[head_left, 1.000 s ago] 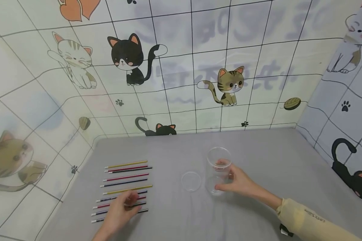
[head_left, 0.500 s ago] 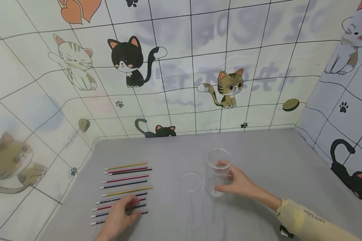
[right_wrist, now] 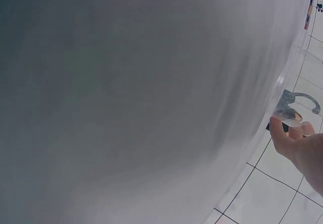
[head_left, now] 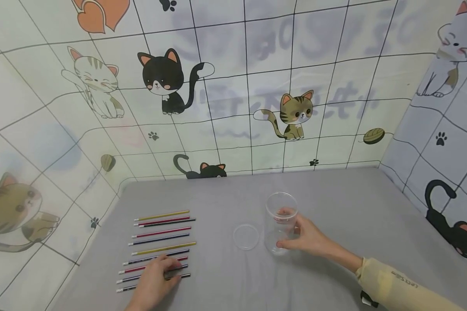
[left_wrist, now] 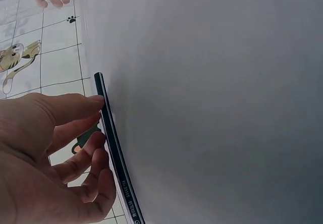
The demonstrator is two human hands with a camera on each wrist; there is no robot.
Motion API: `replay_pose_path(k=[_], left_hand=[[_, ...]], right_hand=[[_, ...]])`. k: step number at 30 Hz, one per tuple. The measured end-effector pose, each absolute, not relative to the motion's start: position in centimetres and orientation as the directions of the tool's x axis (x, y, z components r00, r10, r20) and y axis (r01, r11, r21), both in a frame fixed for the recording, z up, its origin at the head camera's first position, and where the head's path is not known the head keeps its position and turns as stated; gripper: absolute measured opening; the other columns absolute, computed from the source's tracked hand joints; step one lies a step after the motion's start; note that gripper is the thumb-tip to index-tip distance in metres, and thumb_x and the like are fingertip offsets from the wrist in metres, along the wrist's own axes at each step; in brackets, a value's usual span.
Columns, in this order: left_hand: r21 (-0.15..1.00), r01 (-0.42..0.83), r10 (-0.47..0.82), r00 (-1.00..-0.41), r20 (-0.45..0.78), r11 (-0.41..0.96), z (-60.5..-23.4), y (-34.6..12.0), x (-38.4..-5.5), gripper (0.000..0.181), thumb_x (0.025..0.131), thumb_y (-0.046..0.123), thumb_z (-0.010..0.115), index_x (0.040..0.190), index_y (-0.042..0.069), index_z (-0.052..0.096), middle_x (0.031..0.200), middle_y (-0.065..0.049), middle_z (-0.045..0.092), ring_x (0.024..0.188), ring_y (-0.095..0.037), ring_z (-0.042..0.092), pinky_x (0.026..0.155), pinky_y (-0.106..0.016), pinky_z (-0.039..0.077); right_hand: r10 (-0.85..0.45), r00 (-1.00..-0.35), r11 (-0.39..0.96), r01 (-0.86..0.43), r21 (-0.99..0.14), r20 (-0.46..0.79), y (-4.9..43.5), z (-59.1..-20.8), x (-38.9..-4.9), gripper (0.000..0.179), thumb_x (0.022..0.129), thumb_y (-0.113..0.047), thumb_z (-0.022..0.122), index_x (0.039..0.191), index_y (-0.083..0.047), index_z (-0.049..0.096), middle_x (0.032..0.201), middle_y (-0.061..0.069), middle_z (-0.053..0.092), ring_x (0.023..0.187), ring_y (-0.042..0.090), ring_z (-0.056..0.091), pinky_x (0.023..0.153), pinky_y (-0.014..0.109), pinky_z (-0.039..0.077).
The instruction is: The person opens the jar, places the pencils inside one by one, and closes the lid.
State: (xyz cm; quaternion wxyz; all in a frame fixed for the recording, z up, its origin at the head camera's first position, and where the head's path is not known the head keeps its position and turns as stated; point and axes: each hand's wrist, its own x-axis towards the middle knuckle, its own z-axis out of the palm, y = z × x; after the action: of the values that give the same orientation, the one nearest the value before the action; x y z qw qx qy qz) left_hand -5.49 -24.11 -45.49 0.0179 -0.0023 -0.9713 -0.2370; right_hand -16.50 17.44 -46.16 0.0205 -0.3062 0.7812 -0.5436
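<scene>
Several pencils lie in a loose column on the left of the table; the nearest is a dark pencil (left_wrist: 117,156). My left hand (head_left: 151,280) is low over the nearest pencils. In the left wrist view its thumb touches the dark pencil near the end, with the other fingers curled behind it. My right hand (head_left: 311,237) holds a clear, open-topped jar (head_left: 273,224) upright on the table, thumb at the front and fingers round the far side. In the right wrist view, part of the right hand (right_wrist: 303,151) shows at the edge. A clear round lid (head_left: 246,236) lies left of the jar.
A grey cloth covers the table (head_left: 334,194). Cat-print curtains (head_left: 233,95) stand at the back and both sides. A small black item (head_left: 369,299) lies partly hidden by the right sleeve (head_left: 397,283). Further pencils, including a yellow pencil (head_left: 163,248), lie beyond the left hand.
The left hand has shifted slightly right, its thumb and fingers coming closer together over the near pencils. The right hand and the jar stay in place; the head view has tilted slightly.
</scene>
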Motion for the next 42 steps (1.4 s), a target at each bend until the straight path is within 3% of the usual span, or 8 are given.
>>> replay_pose_path(k=[8,21,29,35,42], left_hand=[[0.425,-0.023,-0.017,-1.0,-0.017,0.905,-45.21,-23.61,-5.41,0.026,0.069,0.006,0.088,0.074,0.022,0.069,0.087,0.007,0.059,0.086,-0.022,0.057,0.08,-0.049,0.049],[0.423,-0.025,-0.007,-0.999,-0.045,0.906,-45.4,-23.65,-5.33,0.024,0.07,0.004,0.088,0.073,0.019,0.07,0.081,0.006,0.056,0.075,-0.015,0.051,0.068,-0.039,0.047],[0.416,-0.032,-0.001,-0.997,-0.073,0.909,-45.16,-23.76,-5.2,0.024,0.07,0.0,0.087,0.079,0.018,0.073,0.084,0.006,0.059,0.077,-0.015,0.054,0.071,-0.042,0.05],[0.429,-0.104,-0.067,-0.993,-0.1,0.897,-45.1,-23.61,-5.04,0.027,0.07,-0.001,0.087,0.088,0.015,0.072,0.086,0.004,0.064,0.078,-0.017,0.059,0.074,-0.044,0.052],[0.437,-0.139,-0.086,-0.987,-0.138,0.889,-45.26,-23.47,-4.99,0.021,0.074,0.002,0.085,0.086,0.013,0.073,0.08,0.004,0.063,0.072,-0.015,0.057,0.069,-0.04,0.052]], right_hand=[[-0.506,-0.81,0.224,-0.454,-0.862,0.296,17.46,-46.22,-16.54,0.069,0.077,-0.016,0.088,0.134,-0.007,0.05,0.13,0.014,0.059,0.116,0.039,0.058,0.087,0.041,0.053],[-0.504,-0.821,0.234,-0.429,-0.873,0.268,17.55,-46.08,-16.43,0.071,0.077,-0.018,0.088,0.135,-0.009,0.049,0.133,0.011,0.057,0.12,0.039,0.057,0.088,0.035,0.052],[-0.501,-0.817,0.23,-0.445,-0.865,0.287,17.42,-46.12,-16.51,0.069,0.077,-0.017,0.088,0.134,-0.009,0.05,0.132,0.011,0.058,0.119,0.04,0.058,0.087,0.035,0.052],[-0.498,-0.816,0.232,-0.451,-0.862,0.293,17.46,-46.1,-16.5,0.068,0.078,-0.017,0.087,0.134,-0.008,0.05,0.133,0.012,0.057,0.118,0.038,0.058,0.087,0.036,0.052],[-0.503,-0.819,0.233,-0.437,-0.869,0.277,17.52,-46.15,-16.53,0.071,0.078,-0.018,0.088,0.136,-0.006,0.049,0.137,0.014,0.055,0.121,0.036,0.058,0.088,0.037,0.052]])
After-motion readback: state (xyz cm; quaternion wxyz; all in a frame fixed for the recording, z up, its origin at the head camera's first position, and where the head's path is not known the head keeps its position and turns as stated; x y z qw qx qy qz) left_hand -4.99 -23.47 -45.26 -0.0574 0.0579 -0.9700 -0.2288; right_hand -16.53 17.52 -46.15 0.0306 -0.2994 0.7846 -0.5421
